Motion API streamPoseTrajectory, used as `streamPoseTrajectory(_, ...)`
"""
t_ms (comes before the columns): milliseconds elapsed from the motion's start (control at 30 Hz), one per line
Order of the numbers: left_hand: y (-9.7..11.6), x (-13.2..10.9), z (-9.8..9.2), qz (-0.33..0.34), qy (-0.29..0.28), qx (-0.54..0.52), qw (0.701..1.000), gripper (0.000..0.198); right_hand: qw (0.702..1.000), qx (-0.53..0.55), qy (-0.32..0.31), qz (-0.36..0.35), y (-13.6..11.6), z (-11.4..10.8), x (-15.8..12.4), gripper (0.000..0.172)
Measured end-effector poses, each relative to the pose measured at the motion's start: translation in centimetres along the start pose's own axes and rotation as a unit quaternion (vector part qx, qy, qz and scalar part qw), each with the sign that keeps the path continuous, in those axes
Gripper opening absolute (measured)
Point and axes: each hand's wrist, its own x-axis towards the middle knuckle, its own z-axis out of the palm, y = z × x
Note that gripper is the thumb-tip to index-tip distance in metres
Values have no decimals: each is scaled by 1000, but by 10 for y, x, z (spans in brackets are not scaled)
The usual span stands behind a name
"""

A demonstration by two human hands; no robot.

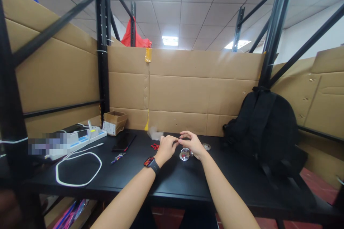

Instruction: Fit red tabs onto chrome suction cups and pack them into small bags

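Both my hands meet over the middle of the black table (188, 182). My left hand (167, 146), a dark watch (151, 164) on its wrist, is curled with fingertips pinched toward the right hand. My right hand (191, 144) is also curled, its fingers pinched on a very small thing I cannot make out. Just below the hands stands a small shiny metal cup (184, 154). A round metal lid (206, 146) lies to its right. Several small red pieces (155, 146) lie left of my left hand.
A black backpack (264, 128) leans at the right. On the left are a white power strip (80, 137), a looped white cable (77, 168), a dark phone (124, 141), a small cardboard box (115, 121) and a clear bag (155, 133). Cardboard walls and black rack posts surround the table.
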Motion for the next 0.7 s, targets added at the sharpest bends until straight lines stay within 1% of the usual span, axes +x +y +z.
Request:
streamPoseTrajectory(100, -8, 2, -9, -17, -6, 9, 1000, 16, 995, -73, 56, -47, 7, -16, 7, 52)
streamPoseTrajectory(167, -20, 3, -19, -39, -14, 16, 999, 16, 976, -168, 117, -74, 13, -35, 11, 48)
streamPoseTrajectory(200, -28, 3, -24, -55, -18, 26, 998, 16, 960, -228, 147, -74, 17, -45, 13, 45)
streamPoseTrajectory(267, -45, 2, -34, -90, -31, 55, 994, 15, 917, -345, 196, -41, 23, -67, 14, 39)
streamPoseTrajectory(333, -60, -1, -41, -121, -43, 88, 988, 15, 879, -420, 224, 22, 29, -87, 12, 34)
streamPoseTrajectory(433, -76, -5, -45, -155, -92, 128, 975, 15, 852, -453, 248, 88, 35, -106, 6, 28)
streamPoseTrajectory(533, -82, -8, -45, -165, -127, 137, 968, 13, 833, -464, 267, 138, 41, -114, 1, 23)
streamPoseTrajectory(633, -80, -7, -42, -162, -140, 128, 968, 13, 828, -465, 260, 176, 47, -115, 0, 20)
streamPoseTrajectory(700, -72, -6, -38, -150, -140, 118, 972, 18, 831, -462, 249, 186, 49, -115, 0, 20)
